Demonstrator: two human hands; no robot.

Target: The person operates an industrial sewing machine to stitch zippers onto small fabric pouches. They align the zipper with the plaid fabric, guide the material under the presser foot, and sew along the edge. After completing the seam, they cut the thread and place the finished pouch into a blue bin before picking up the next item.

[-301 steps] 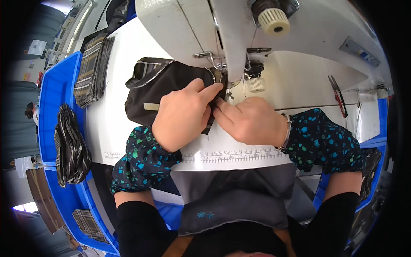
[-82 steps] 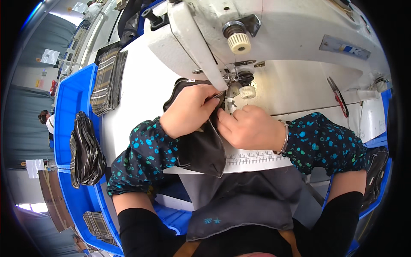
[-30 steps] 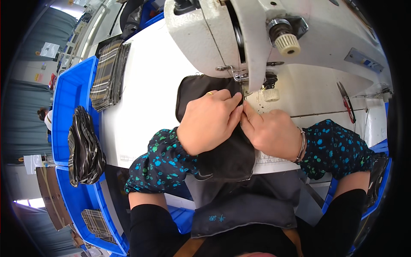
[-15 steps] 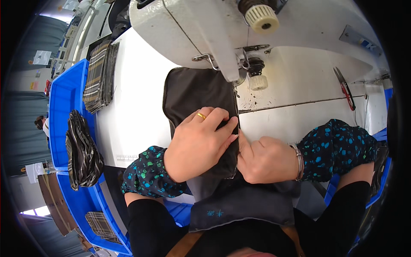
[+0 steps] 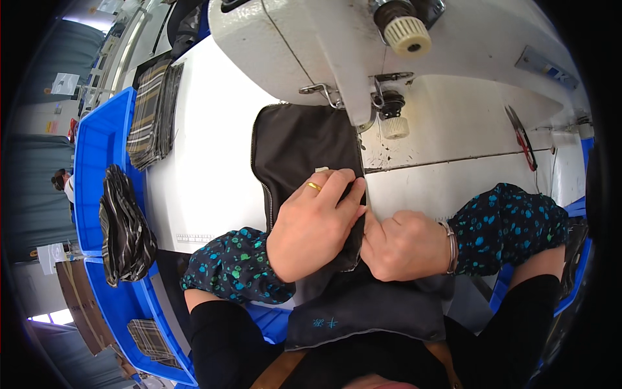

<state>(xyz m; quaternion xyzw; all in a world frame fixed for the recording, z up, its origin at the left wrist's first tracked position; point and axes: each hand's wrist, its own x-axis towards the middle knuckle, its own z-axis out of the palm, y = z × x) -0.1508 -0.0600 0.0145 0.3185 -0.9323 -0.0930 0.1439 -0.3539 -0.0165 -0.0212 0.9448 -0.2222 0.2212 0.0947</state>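
Observation:
A dark brown fabric piece [image 5: 304,139] with a zipper [image 5: 251,146] along its left edge lies on the machine bed, its far right corner under the sewing machine's needle area [image 5: 363,123]. My left hand [image 5: 317,217], wearing a ring, lies over the fabric with thumb and fingers closed at its right edge. Just opposite, my right hand [image 5: 405,243] is closed, thumb and forefinger pinching that same edge. The two thumbs nearly meet there. A small pale tag [image 5: 322,170] peeks out beyond my left fingers. The fabric's near end hangs toward my apron [image 5: 369,311].
Red-handled scissors [image 5: 523,139] lie on the table at right. A stack of plaid cloth pieces [image 5: 152,117] sits at far left. Blue bins [image 5: 100,194] line the left side, with a dark striped bundle [image 5: 123,227] draped over one. The machine head [image 5: 291,52] overhangs the far side.
My left hand has shifted slightly to the right and nearer, uncovering the pale tag. The whole view has moved a little; my right hand keeps its pinch.

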